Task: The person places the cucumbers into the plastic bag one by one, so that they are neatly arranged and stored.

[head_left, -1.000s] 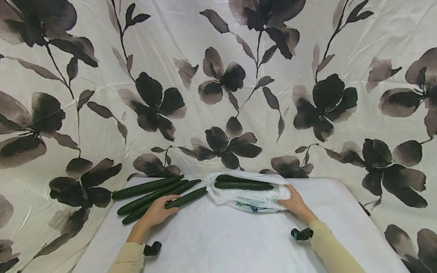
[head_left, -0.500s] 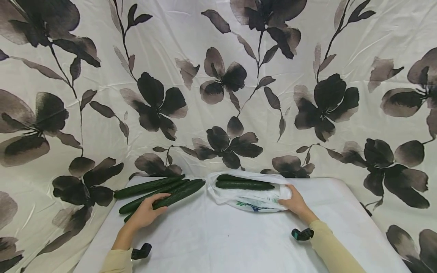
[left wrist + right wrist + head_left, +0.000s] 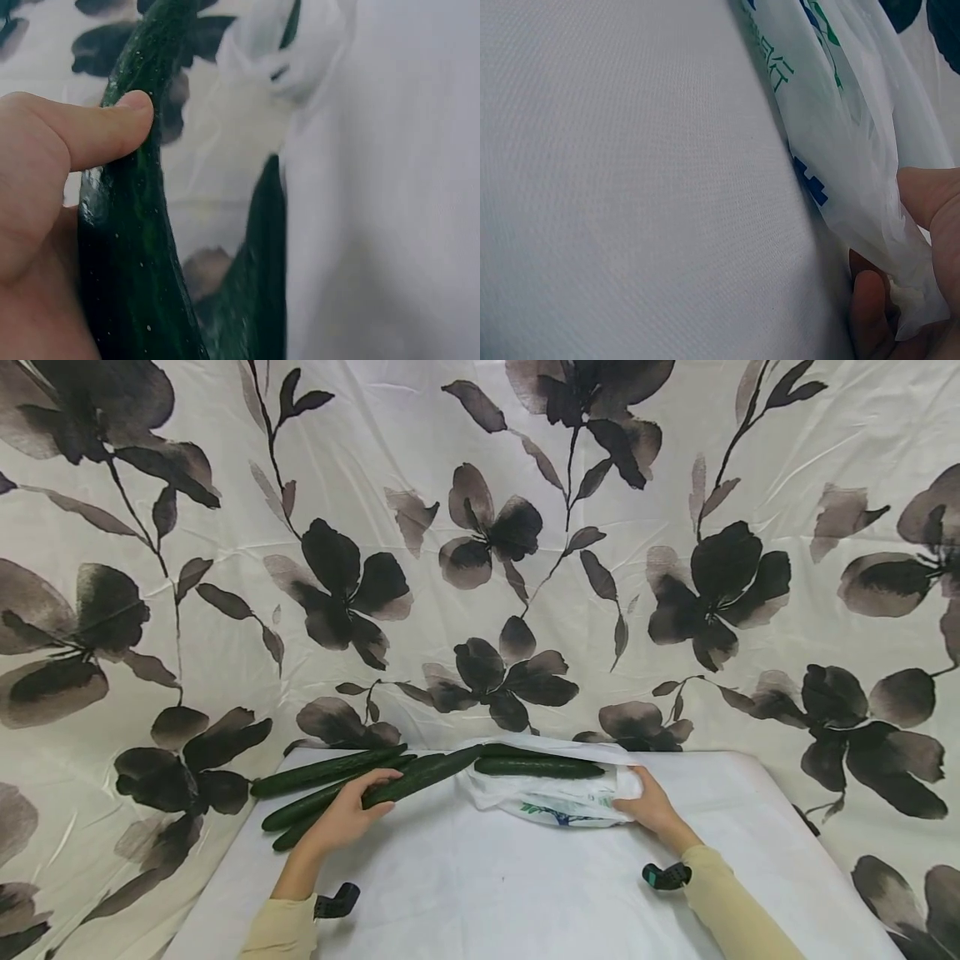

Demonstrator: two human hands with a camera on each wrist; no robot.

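My left hand (image 3: 351, 814) grips a dark green cucumber (image 3: 422, 777), thumb lying along its side in the left wrist view. The far tip of this cucumber (image 3: 135, 247) overlaps the left, open end of a white plastic bag (image 3: 487, 797) in the head view. Two more cucumbers (image 3: 538, 767) lie at the bag, one behind the other. At the bag's right end, my right hand (image 3: 651, 804) holds the plastic between thumb and fingers; the right wrist view shows the gathered bag (image 3: 855, 150) with green and blue print.
On the left of the white-covered table (image 3: 510, 902) lie several loose cucumbers (image 3: 322, 771), slanting side by side beneath and behind the left hand. A floral cloth (image 3: 480, 593) hangs right behind the table's back edge.
My left hand first drew back to the left with the cucumber, then moved right, bringing its tip over the bag's opening. My right hand and the bag have stayed in place.
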